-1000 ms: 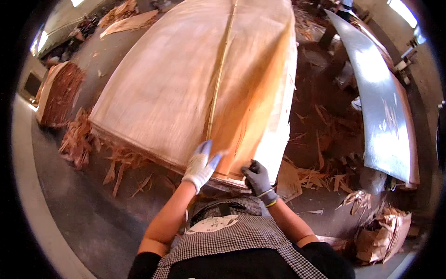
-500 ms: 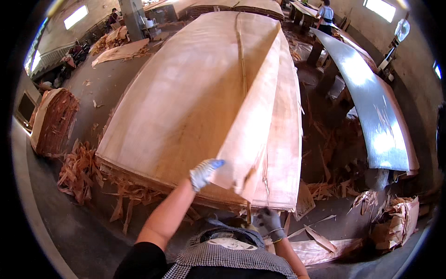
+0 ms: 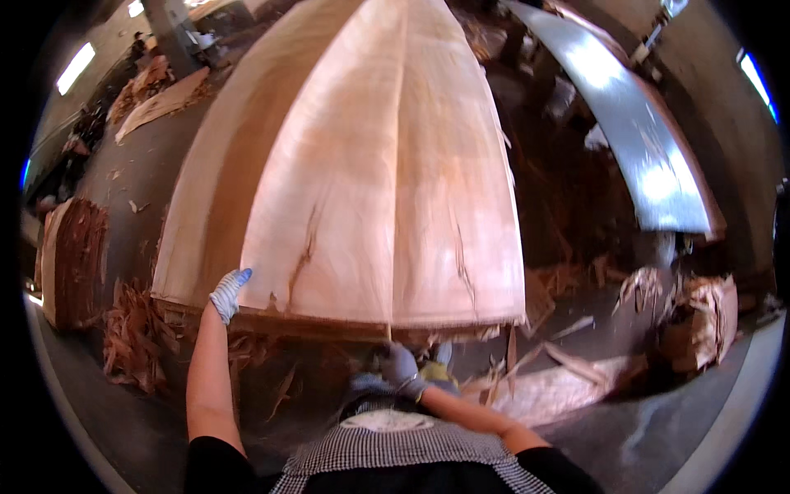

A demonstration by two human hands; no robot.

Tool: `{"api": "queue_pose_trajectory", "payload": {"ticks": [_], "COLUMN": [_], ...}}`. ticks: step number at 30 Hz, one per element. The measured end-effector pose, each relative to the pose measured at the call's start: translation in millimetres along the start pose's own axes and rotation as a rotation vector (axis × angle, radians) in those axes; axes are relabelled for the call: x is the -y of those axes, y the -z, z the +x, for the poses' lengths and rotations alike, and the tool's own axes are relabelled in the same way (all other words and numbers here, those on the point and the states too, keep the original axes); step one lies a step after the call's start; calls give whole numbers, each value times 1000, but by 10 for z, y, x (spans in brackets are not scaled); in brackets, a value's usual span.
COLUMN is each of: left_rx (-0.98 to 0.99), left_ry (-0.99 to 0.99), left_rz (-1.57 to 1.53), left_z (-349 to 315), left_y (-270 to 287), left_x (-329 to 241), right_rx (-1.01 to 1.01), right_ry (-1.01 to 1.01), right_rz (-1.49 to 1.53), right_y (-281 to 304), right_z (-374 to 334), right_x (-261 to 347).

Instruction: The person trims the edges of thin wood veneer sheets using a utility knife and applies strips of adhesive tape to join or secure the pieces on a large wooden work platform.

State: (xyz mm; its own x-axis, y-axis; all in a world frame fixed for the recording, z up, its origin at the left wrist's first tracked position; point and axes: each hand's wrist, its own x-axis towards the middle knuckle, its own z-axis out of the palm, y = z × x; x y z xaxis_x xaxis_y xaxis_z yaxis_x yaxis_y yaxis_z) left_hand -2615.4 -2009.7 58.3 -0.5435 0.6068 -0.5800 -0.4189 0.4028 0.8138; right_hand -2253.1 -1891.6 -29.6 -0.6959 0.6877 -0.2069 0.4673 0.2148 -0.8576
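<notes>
A tall stack of wood veneer (image 3: pixel 185 239) fills the middle, its near edge facing me. On top lies a pale veneer sheet (image 3: pixel 329 214) with a dark split near its front; its left edge slants across the stack. My left hand (image 3: pixel 228 295), in a pale glove with blue fingertips, is closed on this sheet's near left corner. A second pale strip of veneer (image 3: pixel 461 214) lies along the right side, meeting the sheet at a long seam. Below the seam's near end, my grey-gloved right hand (image 3: pixel 401 369) has curled fingers by a thin upright sliver; its grip is blurred.
Torn veneer scraps (image 3: pixel 136 337) are heaped at the stack's left front corner. A veneer bundle (image 3: pixel 76 263) stands farther left. To the right is a long bench with a shiny metal top (image 3: pixel 650 156). Another bundle (image 3: pixel 712 321) and a loose veneer piece (image 3: pixel 559 391) lie at front right.
My left hand has moved left with the sheet's corner, spreading the sheet over more of the stack. My right hand has shifted left along the near edge. The view has tilted down.
</notes>
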Motion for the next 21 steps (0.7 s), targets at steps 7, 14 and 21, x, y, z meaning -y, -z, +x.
{"api": "queue_pose_trajectory", "payload": {"ticks": [7,14,21], "left_rx": [37,-281,-655], "left_ry": [106,69,-255], "left_rz": [30,1056,1322], "left_z": [281,617,221], "left_y": [-85,152,-389], "left_x": [372,608,430], "right_rx": [-254,-513,-810], "right_ry": [-156,-565,-639], "right_rz": [388,1209,1551], "right_y": [464,1509,1530], "right_z": [13,195,337], "right_x": [-629,-1254,-1442]}}
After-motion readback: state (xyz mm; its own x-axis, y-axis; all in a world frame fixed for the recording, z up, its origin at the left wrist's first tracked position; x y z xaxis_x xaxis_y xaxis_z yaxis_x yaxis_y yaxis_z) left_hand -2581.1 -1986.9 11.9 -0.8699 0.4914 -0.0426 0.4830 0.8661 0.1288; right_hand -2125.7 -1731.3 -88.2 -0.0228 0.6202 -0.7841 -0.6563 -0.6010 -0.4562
